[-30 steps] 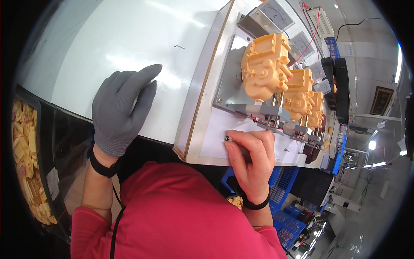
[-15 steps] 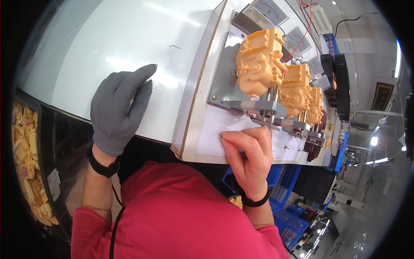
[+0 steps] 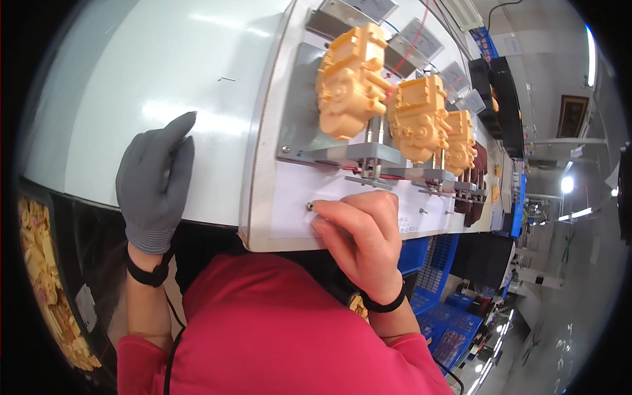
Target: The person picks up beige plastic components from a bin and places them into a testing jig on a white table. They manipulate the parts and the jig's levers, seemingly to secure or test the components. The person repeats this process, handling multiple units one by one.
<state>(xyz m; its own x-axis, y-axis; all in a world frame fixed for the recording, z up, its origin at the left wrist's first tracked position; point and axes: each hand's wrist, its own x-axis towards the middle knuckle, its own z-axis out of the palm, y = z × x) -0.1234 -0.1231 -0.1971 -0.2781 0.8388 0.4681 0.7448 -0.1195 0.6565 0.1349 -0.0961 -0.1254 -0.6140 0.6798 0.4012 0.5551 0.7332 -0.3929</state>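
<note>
Nearest me, my right hand (image 3: 359, 240) is bare and curled, fingertips pinched on a small metal knob (image 3: 309, 206) at the front edge of the white test panel (image 3: 263, 164). My left hand (image 3: 157, 181), in a grey glove, lies flat and spread on the white tabletop (image 3: 131, 79), gripping nothing. I judge the knob wants a light turn with the wrist kept low, so the knuckles stay clear of the grey metal bracket (image 3: 349, 153) just above. A white rectangular label (image 3: 411, 220) sits on the panel beside my fingers. Beyond stand three orange moulded housings (image 3: 349, 82) in a row, then square white-faced meters (image 3: 421, 34). Blue crates (image 3: 454, 322) lie below right.
</note>
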